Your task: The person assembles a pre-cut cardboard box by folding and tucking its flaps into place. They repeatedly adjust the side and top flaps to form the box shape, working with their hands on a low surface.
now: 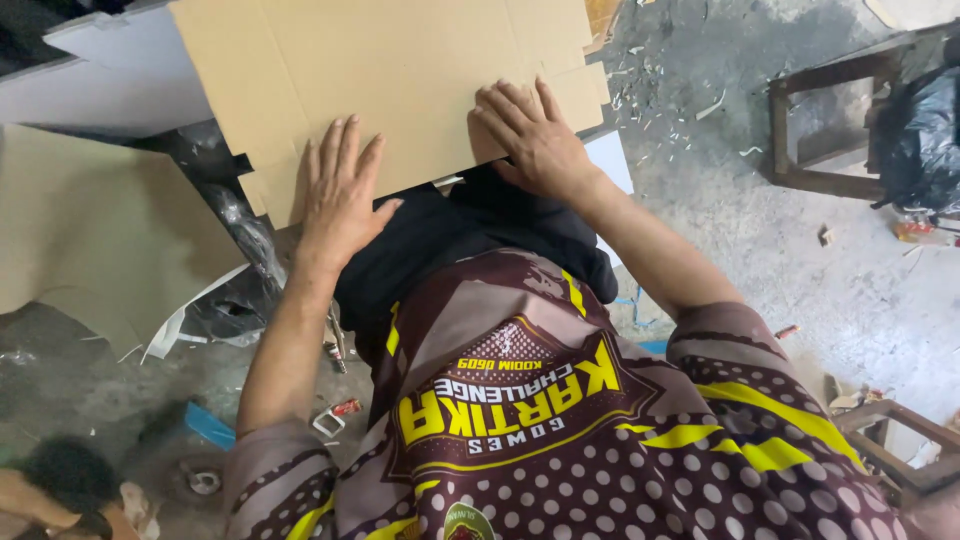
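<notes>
Left hand point(340, 190) and right hand point(530, 135) spread wide, palms flat on near edge of flattened cardboard box point(400, 70), gripping nothing.

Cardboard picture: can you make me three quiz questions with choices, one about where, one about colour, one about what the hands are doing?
1. Where is the cardboard?
A. On the person's lap
B. Hung on a wall
C. Inside the black bag

2. What colour is the bag at the right?
A. Red
B. Black
C. White

3. How are the left hand and right hand?
A. In fists
B. Holding scissors
C. Flat on the cardboard

Answers: 1 A, it lies over the black-clad lap; 2 B, it looks shiny black; 3 C, the fingers are spread, palms down on the sheet.
</notes>
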